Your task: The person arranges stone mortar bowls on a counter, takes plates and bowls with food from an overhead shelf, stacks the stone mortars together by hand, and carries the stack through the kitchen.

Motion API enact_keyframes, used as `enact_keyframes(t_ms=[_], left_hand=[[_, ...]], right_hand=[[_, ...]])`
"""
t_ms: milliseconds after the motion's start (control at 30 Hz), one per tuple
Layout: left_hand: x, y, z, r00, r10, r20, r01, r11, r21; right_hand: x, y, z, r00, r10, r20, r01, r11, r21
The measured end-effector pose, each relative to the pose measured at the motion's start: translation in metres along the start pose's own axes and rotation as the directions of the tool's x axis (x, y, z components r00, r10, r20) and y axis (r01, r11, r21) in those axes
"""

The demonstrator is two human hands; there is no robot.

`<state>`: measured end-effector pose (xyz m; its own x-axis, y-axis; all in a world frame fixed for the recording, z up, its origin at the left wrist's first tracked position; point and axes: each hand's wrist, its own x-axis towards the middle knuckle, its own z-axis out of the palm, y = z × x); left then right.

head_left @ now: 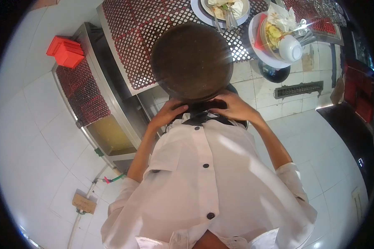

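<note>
A large round dark brown tray or pan (192, 62) fills the upper middle of the head view, in front of my body. At its lower left edge is my left hand (170, 112), with the thumb pointing inward and the fingertips partly hidden. My right hand (232, 107) is at the lower right edge, its thumb and fingers curved inward and apart from one another. Whether either hand grips the round piece cannot be made out. Dark cloth (199, 118) shows between the hands at my waist.
Plates with food scraps and cutlery (226, 10) sit on the perforated red mat (133, 41). Another stacked plate (257, 47) holds a small white bowl (290, 49). Red containers (65, 52) stand at the left beside a metal-edged counter (108, 99). A floor drain (299, 89) lies right.
</note>
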<state>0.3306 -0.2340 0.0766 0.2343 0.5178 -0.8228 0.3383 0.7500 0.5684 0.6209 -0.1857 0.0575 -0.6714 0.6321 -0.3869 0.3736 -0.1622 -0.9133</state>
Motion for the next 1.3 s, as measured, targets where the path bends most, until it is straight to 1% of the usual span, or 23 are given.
enact_keyframes(t_ms=[33,67,133,167,233,267,333,367,433,467,533,667,733,767,833,933,967,1033,1067,1133,1167,1233,1300], left_hand=[[0.0,0.011,-0.007,0.995,0.028,0.098,-0.035,0.997,0.071],[0.001,0.014,-0.012,0.979,0.048,0.197,-0.076,0.987,0.138],[0.003,0.008,-0.014,0.971,0.097,0.217,-0.133,0.979,0.156],[0.003,0.003,-0.013,0.965,0.118,0.233,-0.159,0.973,0.167],[0.007,-0.004,-0.01,0.956,0.206,0.209,-0.25,0.945,0.213],[0.01,-0.007,-0.008,0.947,0.25,0.199,-0.294,0.926,0.236],[0.018,-0.011,-0.006,0.951,0.209,0.226,-0.264,0.931,0.25],[0.022,-0.014,-0.006,0.953,0.187,0.238,-0.248,0.934,0.257],[0.038,-0.026,-0.008,0.951,0.081,0.298,-0.164,0.951,0.262],[0.04,-0.032,-0.007,0.943,0.025,0.33,-0.119,0.957,0.265],[0.039,-0.043,-0.007,0.94,0.045,0.339,-0.115,0.975,0.19],[0.029,-0.041,-0.004,0.93,0.077,0.358,-0.086,0.996,0.008],[0.012,-0.035,-0.002,0.939,0.058,0.338,-0.033,0.996,-0.079],[0.007,-0.033,-0.002,0.943,0.047,0.328,-0.007,0.992,-0.124],[0.021,-0.057,-0.005,0.932,0.034,0.36,-0.007,0.997,-0.075],[0.021,-0.049,-0.008,0.922,0.064,0.381,-0.054,0.998,-0.038],[0.017,-0.039,-0.008,0.918,0.081,0.389,-0.074,0.997,-0.031],[0.011,-0.029,-0.008,0.934,0.173,0.314,-0.194,0.98,0.036],[0.009,-0.028,-0.006,0.935,0.219,0.28,-0.247,0.966,0.072],[0.016,-0.036,-0.008,0.921,0.245,0.304,-0.288,0.952,0.107],[0.017,-0.036,-0.01,0.915,0.255,0.314,-0.306,0.944,0.124],[0.016,-0.036,-0.009,0.936,0.212,0.281,-0.234,0.971,0.049],[0.015,-0.034,-0.007,0.946,0.189,0.263,-0.192,0.981,-0.017]], right_hand=[[0.005,0.0,0.0,0.999,-0.04,0.038,0.042,0.997,-0.061],[0.008,-0.007,-0.003,0.994,0.026,0.105,-0.015,0.995,-0.103],[0.013,-0.021,-0.012,0.96,0.163,0.229,-0.118,0.973,-0.198],[0.015,-0.019,-0.011,0.953,0.154,0.261,-0.097,0.971,-0.218],[0.018,-0.011,-0.009,0.938,0.136,0.319,-0.051,0.963,-0.263],[0.019,-0.006,-0.005,0.936,0.142,0.321,-0.05,0.959,-0.279],[0.022,0.001,0.002,0.932,0.15,0.328,-0.043,0.949,-0.312],[0.022,-0.004,0.002,0.925,0.201,0.322,-0.1,0.947,-0.304],[0.022,-0.015,0.001,0.902,0.3,0.309,-0.211,0.934,-0.289],[0.021,-0.014,0.004,0.907,0.296,0.3,-0.217,0.938,-0.271],[0.019,-0.01,0.008,0.917,0.289,0.276,-0.227,0.945,-0.235],[0.014,-0.015,0.013,0.932,0.235,0.276,-0.196,0.967,-0.162],[0.009,-0.018,0.015,0.937,0.209,0.281,-0.192,0.978,-0.086],[0.01,-0.02,0.015,0.926,0.239,0.293,-0.22,0.971,-0.098],[0.01,-0.026,0.015,0.899,0.302,0.316,-0.278,0.953,-0.12],[0.016,-0.036,0.008,0.87,0.359,0.339,-0.323,0.933,-0.159],[0.017,-0.039,0.007,0.894,0.316,0.318,-0.249,0.94,-0.233],[0.017,-0.043,0.004,0.932,0.221,0.288,-0.101,0.92,-0.379],[0.018,-0.036,0.006,0.931,0.21,0.299,-0.108,0.94,-0.323],[0.025,-0.012,0.011,0.933,0.18,0.312,-0.116,0.97,-0.213],[0.027,-0.004,0.014,0.943,0.133,0.305,-0.082,0.981,-0.176],[0.029,0.009,0.019,0.957,0.041,0.288,-0.012,0.995,-0.1],[0.034,0.002,0.015,0.937,0.07,0.343,-0.042,0.995,-0.088]])
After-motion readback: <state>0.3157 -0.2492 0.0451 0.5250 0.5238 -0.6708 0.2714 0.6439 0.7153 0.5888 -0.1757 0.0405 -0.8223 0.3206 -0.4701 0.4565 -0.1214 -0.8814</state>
